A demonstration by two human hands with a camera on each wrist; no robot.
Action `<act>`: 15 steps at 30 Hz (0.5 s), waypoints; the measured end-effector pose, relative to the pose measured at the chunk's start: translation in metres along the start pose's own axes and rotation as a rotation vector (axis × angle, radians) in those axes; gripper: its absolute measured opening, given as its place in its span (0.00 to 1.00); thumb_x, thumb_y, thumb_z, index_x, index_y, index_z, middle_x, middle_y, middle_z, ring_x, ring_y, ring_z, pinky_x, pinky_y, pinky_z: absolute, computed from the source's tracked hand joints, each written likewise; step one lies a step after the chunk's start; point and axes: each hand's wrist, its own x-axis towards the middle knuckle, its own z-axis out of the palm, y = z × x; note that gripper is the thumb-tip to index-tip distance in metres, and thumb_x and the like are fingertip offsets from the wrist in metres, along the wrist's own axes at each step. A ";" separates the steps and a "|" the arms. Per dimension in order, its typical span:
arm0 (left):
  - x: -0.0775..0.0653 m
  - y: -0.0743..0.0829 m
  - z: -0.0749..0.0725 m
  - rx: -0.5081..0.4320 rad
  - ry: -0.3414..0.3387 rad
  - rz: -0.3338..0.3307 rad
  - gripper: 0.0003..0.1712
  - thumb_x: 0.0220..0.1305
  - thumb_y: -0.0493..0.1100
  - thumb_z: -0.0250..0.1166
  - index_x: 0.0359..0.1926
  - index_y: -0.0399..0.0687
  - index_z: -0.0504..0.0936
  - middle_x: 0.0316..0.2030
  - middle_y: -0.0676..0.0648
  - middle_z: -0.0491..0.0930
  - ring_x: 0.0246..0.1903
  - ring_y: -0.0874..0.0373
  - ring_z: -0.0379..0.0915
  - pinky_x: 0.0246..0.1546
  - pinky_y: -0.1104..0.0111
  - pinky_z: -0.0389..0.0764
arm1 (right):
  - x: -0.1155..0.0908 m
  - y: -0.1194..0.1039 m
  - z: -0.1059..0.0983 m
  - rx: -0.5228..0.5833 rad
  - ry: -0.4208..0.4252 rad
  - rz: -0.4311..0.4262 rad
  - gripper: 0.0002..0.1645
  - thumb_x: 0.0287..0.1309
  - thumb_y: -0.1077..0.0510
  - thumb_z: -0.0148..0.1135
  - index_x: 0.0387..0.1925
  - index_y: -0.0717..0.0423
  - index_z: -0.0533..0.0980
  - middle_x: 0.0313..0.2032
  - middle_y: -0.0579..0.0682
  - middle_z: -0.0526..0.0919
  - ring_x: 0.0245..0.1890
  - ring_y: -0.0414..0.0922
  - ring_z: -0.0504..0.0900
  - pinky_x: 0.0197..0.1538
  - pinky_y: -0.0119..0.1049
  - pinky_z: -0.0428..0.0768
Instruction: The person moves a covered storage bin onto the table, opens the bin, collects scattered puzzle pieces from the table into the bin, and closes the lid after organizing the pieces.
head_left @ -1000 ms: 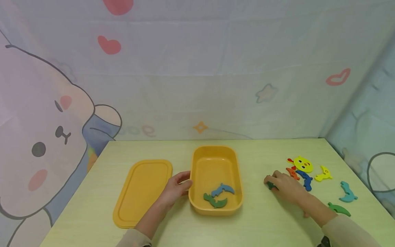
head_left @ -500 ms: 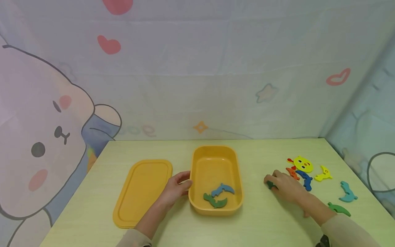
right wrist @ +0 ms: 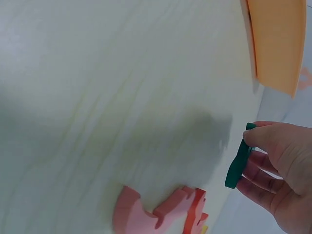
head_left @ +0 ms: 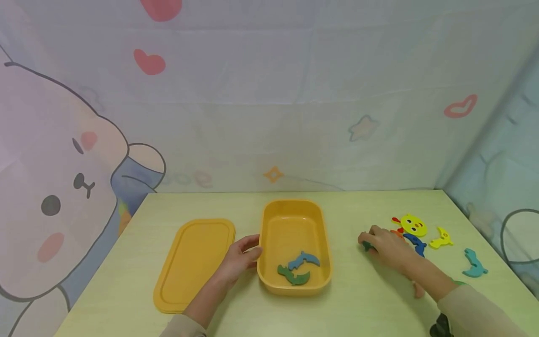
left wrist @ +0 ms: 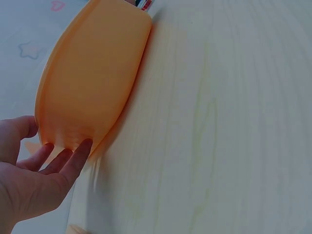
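Fingers and thumb of the right hand (head_left: 388, 248) pinch a wavy dark-green toy piece (right wrist: 238, 163). Against the earlier head frames, I see that hand slightly higher and nearer the middle; I judge the piece now free of the pale wood-grain table (head_left: 353, 309), so it can be moved. On my other feed, the left hand (head_left: 239, 260) is spread, fingertips against the left wall of 1 deep yellow plastic-looking tray (head_left: 290, 231).

I count 2 pieces inside: 1 curved light-blue piece (head_left: 304, 259), 1 curved leaf-green piece (head_left: 295, 279). Left lies 1 flat yellow lid (head_left: 195, 262).

Rightward I count 7 more: 1 round yellow smiling face (head_left: 413, 225), 1 curved yellow piece (head_left: 440, 238), 1 dark-blue piece (head_left: 415, 244), 1 orange-red piece (head_left: 397, 233), 1 teal piece (head_left: 476, 263), 1 pink piece (head_left: 418, 290), and 1 bright-green piece (head_left: 459, 282), mostly hidden by the beige sleeve (head_left: 476, 309).
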 end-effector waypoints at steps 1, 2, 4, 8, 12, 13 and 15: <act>0.000 0.000 0.000 0.000 0.000 -0.001 0.25 0.65 0.38 0.55 0.62 0.35 0.65 0.60 0.36 0.66 0.51 0.46 0.72 0.44 0.62 0.80 | 0.001 0.000 -0.001 -0.005 0.005 -0.008 0.17 0.43 0.65 0.70 0.37 0.49 0.76 0.29 0.47 0.72 0.20 0.37 0.66 0.21 0.26 0.67; 0.000 0.000 0.000 0.000 0.001 -0.002 0.25 0.65 0.38 0.55 0.62 0.35 0.65 0.60 0.36 0.66 0.51 0.46 0.72 0.44 0.61 0.80 | 0.002 0.000 -0.002 -0.010 0.010 -0.012 0.17 0.43 0.65 0.70 0.36 0.49 0.76 0.29 0.47 0.72 0.21 0.37 0.66 0.21 0.26 0.67; 0.001 0.000 0.000 0.001 0.004 -0.004 0.25 0.65 0.38 0.55 0.62 0.36 0.65 0.60 0.36 0.66 0.52 0.46 0.72 0.45 0.61 0.80 | 0.004 0.000 -0.004 -0.013 0.016 -0.017 0.17 0.43 0.66 0.70 0.36 0.49 0.76 0.29 0.47 0.72 0.21 0.38 0.67 0.22 0.27 0.68; 0.000 0.001 0.000 0.001 0.007 -0.006 0.26 0.65 0.38 0.55 0.62 0.36 0.65 0.61 0.36 0.65 0.52 0.46 0.71 0.45 0.61 0.80 | 0.008 -0.001 -0.007 -0.017 0.024 -0.028 0.17 0.43 0.66 0.70 0.37 0.50 0.76 0.29 0.47 0.73 0.23 0.38 0.68 0.24 0.27 0.70; -0.001 0.001 0.000 -0.002 0.007 -0.002 0.26 0.65 0.38 0.54 0.63 0.35 0.64 0.61 0.35 0.65 0.52 0.46 0.71 0.45 0.60 0.80 | 0.012 -0.003 -0.010 -0.004 0.045 -0.052 0.17 0.43 0.67 0.70 0.37 0.52 0.77 0.30 0.48 0.73 0.23 0.38 0.69 0.24 0.26 0.70; -0.001 0.001 0.000 -0.006 0.008 -0.004 0.26 0.65 0.38 0.54 0.63 0.35 0.64 0.61 0.35 0.65 0.52 0.45 0.71 0.45 0.60 0.80 | 0.013 -0.003 -0.012 0.000 0.050 -0.057 0.17 0.43 0.67 0.69 0.38 0.52 0.77 0.30 0.49 0.74 0.22 0.38 0.69 0.23 0.26 0.70; -0.001 0.001 0.000 -0.009 0.006 0.003 0.26 0.65 0.37 0.54 0.63 0.34 0.64 0.60 0.34 0.65 0.52 0.45 0.71 0.45 0.60 0.80 | 0.015 -0.003 -0.014 0.002 0.053 -0.063 0.17 0.43 0.68 0.69 0.38 0.52 0.77 0.30 0.49 0.74 0.22 0.38 0.70 0.23 0.26 0.69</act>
